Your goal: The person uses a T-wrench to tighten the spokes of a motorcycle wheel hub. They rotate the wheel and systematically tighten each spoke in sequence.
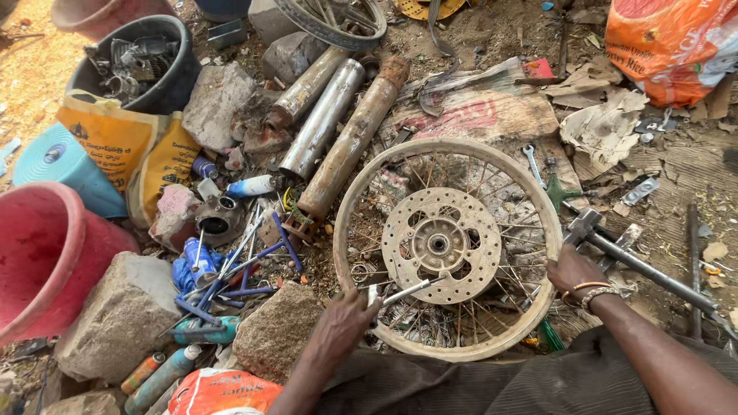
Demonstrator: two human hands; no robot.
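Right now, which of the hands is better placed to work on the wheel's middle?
The left hand: it holds a slim metal tool pointing at the brake disc. The right hand only rests on the rim, steadying the wheel.

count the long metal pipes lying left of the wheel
3. They lie side by side, slanting up to the right: a rusty pipe farthest left, a shiny pipe in the middle, and a brown pipe nearest the wheel. Clutter may hide more.
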